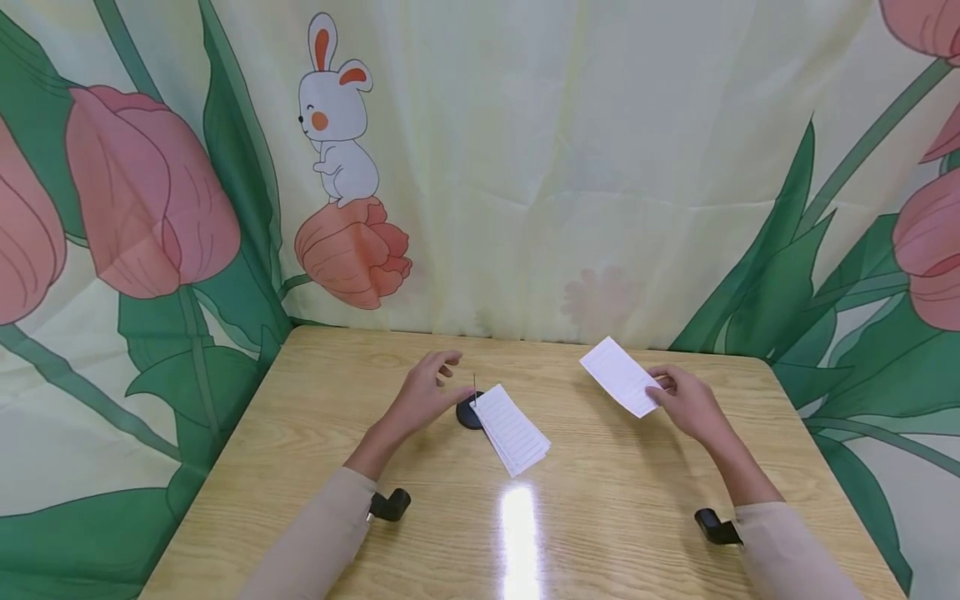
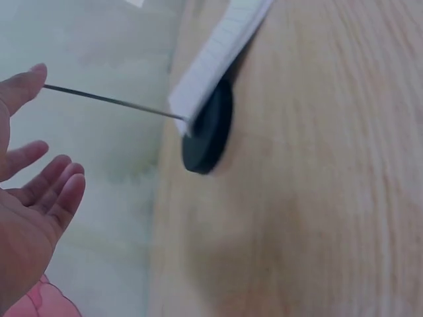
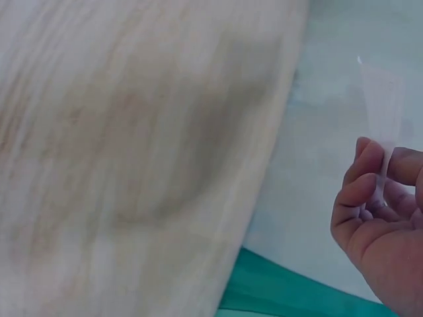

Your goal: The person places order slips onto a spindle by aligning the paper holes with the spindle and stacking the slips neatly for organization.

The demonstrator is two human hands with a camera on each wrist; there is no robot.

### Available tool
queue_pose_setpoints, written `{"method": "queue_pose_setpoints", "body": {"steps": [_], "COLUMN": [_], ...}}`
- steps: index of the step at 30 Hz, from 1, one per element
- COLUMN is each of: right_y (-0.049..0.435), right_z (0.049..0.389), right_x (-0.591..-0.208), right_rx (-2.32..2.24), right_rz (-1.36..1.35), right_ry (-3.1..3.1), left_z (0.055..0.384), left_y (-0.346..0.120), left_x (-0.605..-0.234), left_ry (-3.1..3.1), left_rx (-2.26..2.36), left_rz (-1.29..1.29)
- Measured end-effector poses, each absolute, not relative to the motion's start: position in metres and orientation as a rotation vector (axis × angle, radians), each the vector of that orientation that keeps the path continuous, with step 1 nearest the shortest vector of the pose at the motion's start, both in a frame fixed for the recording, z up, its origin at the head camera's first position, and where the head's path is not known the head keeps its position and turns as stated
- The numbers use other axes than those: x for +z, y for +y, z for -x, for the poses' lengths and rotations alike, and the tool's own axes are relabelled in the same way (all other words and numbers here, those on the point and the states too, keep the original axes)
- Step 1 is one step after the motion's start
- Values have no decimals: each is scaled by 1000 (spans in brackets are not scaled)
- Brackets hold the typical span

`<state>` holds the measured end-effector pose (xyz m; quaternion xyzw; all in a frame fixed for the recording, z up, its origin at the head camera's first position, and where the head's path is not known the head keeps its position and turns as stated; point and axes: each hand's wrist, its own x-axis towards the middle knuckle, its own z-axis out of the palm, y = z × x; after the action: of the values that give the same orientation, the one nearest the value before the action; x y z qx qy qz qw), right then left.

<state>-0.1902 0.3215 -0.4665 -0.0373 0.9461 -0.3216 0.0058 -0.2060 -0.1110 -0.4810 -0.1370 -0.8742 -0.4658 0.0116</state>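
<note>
A bill spike (image 1: 474,386) stands on the table, a thin upright metal rod on a round black base (image 2: 211,135). Several printed paper slips (image 1: 513,432) are stacked on it, run through near one end and fanned slightly toward the front right. My left hand (image 1: 429,392) is just left of the rod with fingers apart and loosely bent. In the left wrist view its thumb is at the rod's tip; whether they touch I cannot tell. Off to the right, my right hand (image 1: 686,402) pinches a single paper slip (image 1: 618,377) by one end, raised above the table.
The wooden table (image 1: 600,517) ends at the back against a curtain (image 1: 510,167) printed with tulips and a rabbit. Each wrist wears a small black camera, one at the left sleeve (image 1: 322,533) and one at the right sleeve (image 1: 791,550).
</note>
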Motion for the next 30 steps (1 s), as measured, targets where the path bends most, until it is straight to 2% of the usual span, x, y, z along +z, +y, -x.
{"method": "queue_pose_setpoints", "body": {"steps": [12, 19, 30], "right_y": [293, 276, 247], "right_z": [189, 187, 186], "right_x": [-429, -421, -407], "right_rx": [-1115, -1187, -1275], "right_rz": [309, 388, 485], "right_ry": [2978, 2903, 2834], "left_z": [206, 206, 214], "left_y": [-96, -82, -59], "left_x": [-453, -439, -426], "left_ry": [-2650, -2631, -2582], "left_rx": [-1411, -1397, -1464], "left_rz": [531, 623, 599]}}
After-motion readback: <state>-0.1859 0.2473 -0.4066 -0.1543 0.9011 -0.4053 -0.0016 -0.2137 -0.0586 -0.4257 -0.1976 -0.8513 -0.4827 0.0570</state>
